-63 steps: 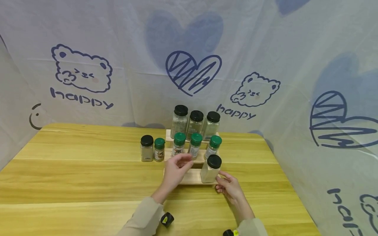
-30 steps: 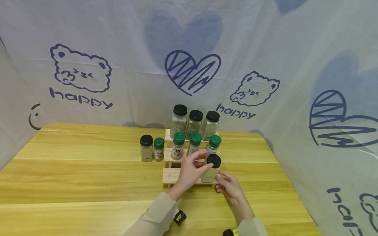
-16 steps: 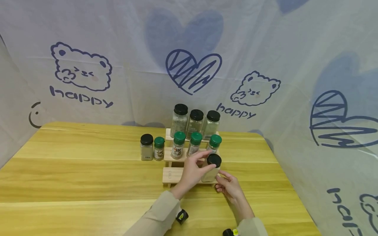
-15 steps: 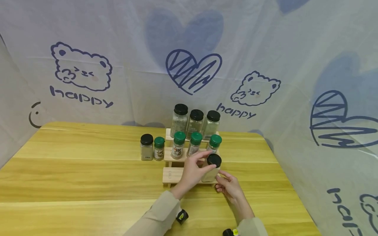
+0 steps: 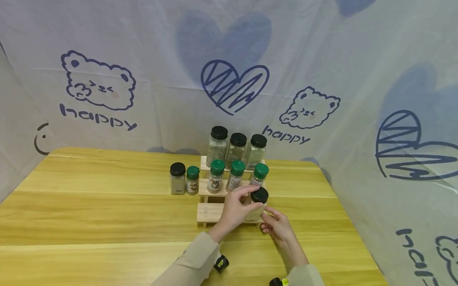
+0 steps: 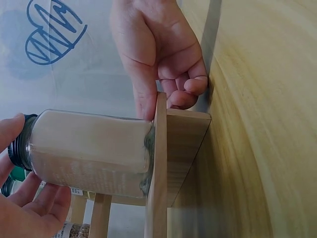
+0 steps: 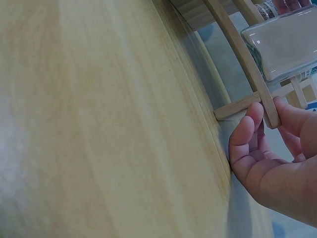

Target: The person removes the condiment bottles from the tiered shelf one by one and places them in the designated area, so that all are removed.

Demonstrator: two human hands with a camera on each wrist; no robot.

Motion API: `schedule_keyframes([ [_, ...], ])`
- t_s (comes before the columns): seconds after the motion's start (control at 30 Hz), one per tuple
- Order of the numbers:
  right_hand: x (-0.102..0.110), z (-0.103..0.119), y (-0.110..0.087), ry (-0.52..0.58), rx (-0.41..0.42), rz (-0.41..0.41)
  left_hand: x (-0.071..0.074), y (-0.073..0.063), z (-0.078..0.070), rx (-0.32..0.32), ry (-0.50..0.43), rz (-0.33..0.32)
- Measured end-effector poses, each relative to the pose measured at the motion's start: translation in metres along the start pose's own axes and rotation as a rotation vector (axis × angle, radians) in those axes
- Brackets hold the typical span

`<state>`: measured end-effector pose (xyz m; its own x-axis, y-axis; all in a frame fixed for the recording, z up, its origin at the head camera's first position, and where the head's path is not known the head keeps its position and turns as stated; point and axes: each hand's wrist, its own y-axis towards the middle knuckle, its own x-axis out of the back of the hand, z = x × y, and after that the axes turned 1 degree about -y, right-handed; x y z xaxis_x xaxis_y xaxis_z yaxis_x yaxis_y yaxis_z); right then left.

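A square spice jar with a black lid and pale powder inside stands at the right end of the lowest shelf of a stepped wooden rack. My left hand grips it near the top; in the left wrist view the thumb meets the lid and the other fingers lie around the jar's side. The jar's base rests on the shelf plank. At the rack's front right corner, my right hand pinches the plank between thumb and fingers.
Three green-capped jars occupy the middle shelf, and three tall black-lidded jars the top one. Left of the rack, a black-lidded jar and a green-capped jar stand on the wooden table. A printed cloth hangs behind.
My left hand has moved right from over the middle of the lowest shelf to the black-lidded jar, and its fingers have drawn in around it. The right hand has stayed at the rack's corner.
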<state>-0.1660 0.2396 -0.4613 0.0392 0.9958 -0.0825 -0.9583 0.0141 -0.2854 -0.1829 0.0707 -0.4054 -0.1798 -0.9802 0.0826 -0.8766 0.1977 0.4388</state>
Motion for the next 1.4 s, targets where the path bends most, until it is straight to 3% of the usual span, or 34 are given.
schedule_keyframes([
  [0.2, 0.000, -0.001, 0.000, -0.003, -0.004, -0.002, -0.001, -0.001, 0.002, 0.002, -0.035, 0.003],
  [0.43, 0.000, -0.001, 0.001, -0.005, -0.004, -0.009, -0.001, 0.000, 0.001, -0.009, 0.024, -0.015],
  [0.7, -0.001, -0.001, 0.000, 0.004, -0.003, -0.002, 0.000, -0.002, 0.002, -0.026, 0.020, -0.040],
  [0.77, -0.001, -0.001, 0.000, 0.003, -0.001, -0.004, 0.001, -0.003, 0.000, -0.021, 0.000, -0.042],
  [1.0, -0.002, 0.001, -0.001, 0.002, 0.007, -0.006, 0.010, -0.009, -0.033, -0.041, -0.001, -0.034],
  [1.4, 0.001, -0.001, 0.001, 0.024, 0.008, -0.002, 0.023, -0.013, -0.038, -0.053, -0.004, -0.028],
])
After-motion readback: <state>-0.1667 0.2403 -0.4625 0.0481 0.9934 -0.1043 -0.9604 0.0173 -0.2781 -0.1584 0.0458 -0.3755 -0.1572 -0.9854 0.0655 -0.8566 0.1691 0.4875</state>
